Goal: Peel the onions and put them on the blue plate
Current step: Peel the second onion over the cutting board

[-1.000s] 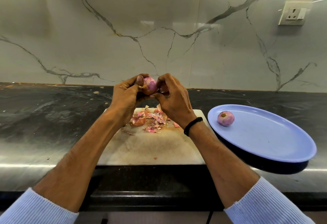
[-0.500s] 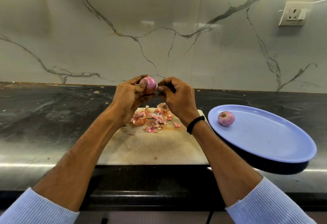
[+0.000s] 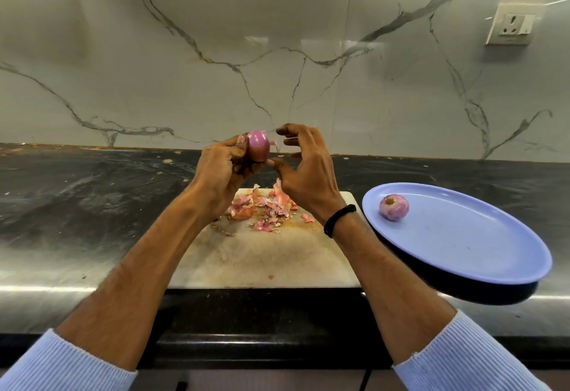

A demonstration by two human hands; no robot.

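My left hand [image 3: 222, 168] grips a pink onion [image 3: 258, 149] held up above the white cutting board [image 3: 262, 261]. A small flap of skin sticks out on the onion's right side. My right hand [image 3: 303, 171] hovers just right of the onion with fingers spread and curled, thumb tip close under it, holding nothing. A peeled onion [image 3: 394, 207] lies on the far left part of the blue plate [image 3: 481, 245], to the right of the board.
A pile of pink onion peels [image 3: 265, 208] covers the far part of the board. The dark stone counter [image 3: 92, 205] runs left and right, backed by a marble wall with a socket [image 3: 513, 24]. The plate overhangs the counter's front edge.
My right hand has let go of the onion and opened its fingers, moving slightly right. The onion has risen a little in my left hand.
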